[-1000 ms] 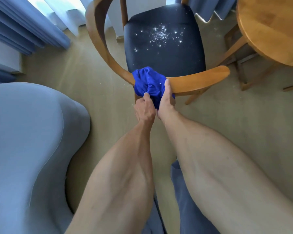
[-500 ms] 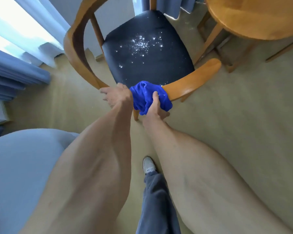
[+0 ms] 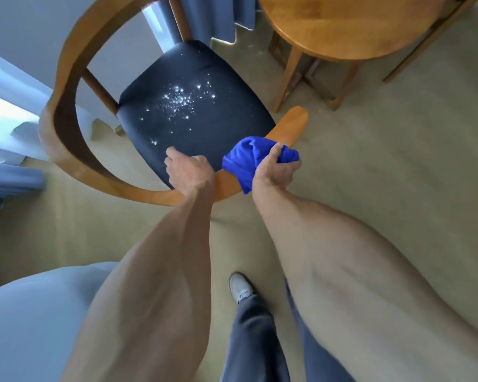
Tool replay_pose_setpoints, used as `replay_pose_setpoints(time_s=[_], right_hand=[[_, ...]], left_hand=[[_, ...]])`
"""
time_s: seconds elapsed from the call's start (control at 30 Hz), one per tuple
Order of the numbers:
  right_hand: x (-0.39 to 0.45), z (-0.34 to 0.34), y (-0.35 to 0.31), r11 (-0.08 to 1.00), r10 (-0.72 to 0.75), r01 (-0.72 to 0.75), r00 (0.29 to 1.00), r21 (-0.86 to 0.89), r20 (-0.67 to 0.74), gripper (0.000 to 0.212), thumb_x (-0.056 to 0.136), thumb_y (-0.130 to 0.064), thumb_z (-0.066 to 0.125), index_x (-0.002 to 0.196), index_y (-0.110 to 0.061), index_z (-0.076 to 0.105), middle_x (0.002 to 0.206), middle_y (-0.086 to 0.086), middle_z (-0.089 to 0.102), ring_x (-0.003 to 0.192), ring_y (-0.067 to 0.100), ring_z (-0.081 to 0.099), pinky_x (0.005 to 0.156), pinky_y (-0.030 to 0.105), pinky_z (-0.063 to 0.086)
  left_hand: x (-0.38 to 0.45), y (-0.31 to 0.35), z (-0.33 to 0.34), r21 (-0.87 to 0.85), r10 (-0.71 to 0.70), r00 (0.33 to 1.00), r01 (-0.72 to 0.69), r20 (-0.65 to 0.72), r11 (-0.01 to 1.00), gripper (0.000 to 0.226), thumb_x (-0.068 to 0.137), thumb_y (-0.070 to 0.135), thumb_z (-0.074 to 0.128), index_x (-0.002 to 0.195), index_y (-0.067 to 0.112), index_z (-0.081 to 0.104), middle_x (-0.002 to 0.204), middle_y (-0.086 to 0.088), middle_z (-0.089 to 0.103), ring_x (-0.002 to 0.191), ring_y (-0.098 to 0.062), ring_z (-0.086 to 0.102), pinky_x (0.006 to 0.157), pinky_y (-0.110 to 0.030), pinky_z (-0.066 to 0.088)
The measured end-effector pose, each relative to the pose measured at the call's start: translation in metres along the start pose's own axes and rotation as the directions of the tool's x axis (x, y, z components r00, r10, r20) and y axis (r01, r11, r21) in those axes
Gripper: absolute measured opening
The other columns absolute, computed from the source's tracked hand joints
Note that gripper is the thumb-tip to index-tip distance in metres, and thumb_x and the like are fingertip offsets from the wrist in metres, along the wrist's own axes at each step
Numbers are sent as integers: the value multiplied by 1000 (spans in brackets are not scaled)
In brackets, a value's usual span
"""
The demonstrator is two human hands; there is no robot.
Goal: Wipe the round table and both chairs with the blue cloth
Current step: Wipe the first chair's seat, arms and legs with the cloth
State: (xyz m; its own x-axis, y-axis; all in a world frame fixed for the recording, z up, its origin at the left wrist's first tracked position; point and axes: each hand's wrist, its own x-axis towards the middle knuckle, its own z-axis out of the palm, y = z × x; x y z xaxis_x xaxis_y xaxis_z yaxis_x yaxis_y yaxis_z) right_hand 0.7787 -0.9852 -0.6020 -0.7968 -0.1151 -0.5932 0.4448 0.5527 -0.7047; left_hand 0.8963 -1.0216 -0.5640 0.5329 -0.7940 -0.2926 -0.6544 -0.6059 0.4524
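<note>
While we lean over the chair: both our bare arms reach down to its curved wooden rail.
Right hand (image 3: 277, 169): we grasp the blue cloth (image 3: 246, 161), fingers curled round it, bunched against the rail.
Blue cloth: wrapped over the chair rail (image 3: 138, 193) near the free end of the near arm, just right of our left hand, touching the wood.
Left hand (image 3: 188, 172): we rest it on the rail beside the cloth, fingers curled over the inner edge by the seat; grip on the wood looks firm, fingertips hidden.
Chair seat (image 3: 193, 111): dark cushion, white specks scattered around its middle, not touched by the cloth.
Round table (image 3: 351, 26): wooden, upper right, well apart from our hands.
Floor (image 3: 384, 161): beige; our shoe (image 3: 240, 288) and dark trouser leg below.
Lower left corner: grey-blue padded furniture (image 3: 33, 321).
Curtains (image 3: 218, 15): blue, behind the chair.
</note>
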Motion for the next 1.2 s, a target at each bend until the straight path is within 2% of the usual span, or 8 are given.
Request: replay_pose_setpoints(time_s=[0.2,0.33,0.4,0.57,0.7,0.83,1.0,1.2], right_hand=[[84,-5,-64,933,-226,250,967,-257,122,61,93,-56,49,143,-21,41,128,4,63,116,28,59,100,38,45],[104,8,-102,793,-387,414,909,-447,155,54,91,-52,56,129,-16,43,110,8,67,100,33,63,82,40,47],[112,17,-119,682,-413,488,872,-544,264,51,90,-50,59,121,-12,45,107,11,67,98,35,63,79,41,48],[110,45,-150,264,-218,568,822,-779,526,17,84,-25,60,99,-18,59,113,8,64,107,32,59,95,40,46],[93,50,-152,0,-143,619,777,-785,613,13,87,-27,58,91,-16,53,116,11,63,110,33,56,99,46,43],[92,53,-153,-113,-150,680,709,-725,689,19,92,-29,58,103,-14,63,114,10,64,108,31,58,94,41,47],[67,64,-149,-356,8,779,555,-516,832,6,91,-25,56,91,-19,54,113,5,63,104,28,60,76,32,43],[5,76,-130,-449,214,768,589,-457,779,3,84,-17,54,86,-15,53,114,5,59,105,29,56,98,43,48]], left_hand=[[-9,28,37,47,-65,994,61,84,997,37,92,11,42,128,8,45,128,-11,54,117,-31,54,98,-41,43],[-21,68,60,93,-44,983,27,178,995,31,90,8,41,121,7,45,123,-13,55,112,-33,55,87,-39,41],[-22,89,70,90,-35,977,17,211,996,32,89,6,40,120,7,46,123,-13,55,111,-32,54,83,-37,38],[-12,119,70,54,-93,968,82,234,995,39,89,7,41,126,9,51,126,-11,55,110,-32,55,86,-36,40],[1,114,56,42,-154,967,148,204,988,36,88,8,40,122,9,52,123,-10,56,105,-29,56,84,-35,42],[14,103,45,37,-192,970,188,151,981,35,89,7,40,121,9,54,121,-8,58,91,-23,51,76,-30,38],[24,85,30,28,-208,973,206,103,978,34,90,6,42,121,10,54,118,-7,59,83,-20,50,77,-30,43],[31,44,3,102,-178,983,173,38,980,29,86,8,43,111,10,57,118,-10,58,105,-30,57,94,-43,47]])
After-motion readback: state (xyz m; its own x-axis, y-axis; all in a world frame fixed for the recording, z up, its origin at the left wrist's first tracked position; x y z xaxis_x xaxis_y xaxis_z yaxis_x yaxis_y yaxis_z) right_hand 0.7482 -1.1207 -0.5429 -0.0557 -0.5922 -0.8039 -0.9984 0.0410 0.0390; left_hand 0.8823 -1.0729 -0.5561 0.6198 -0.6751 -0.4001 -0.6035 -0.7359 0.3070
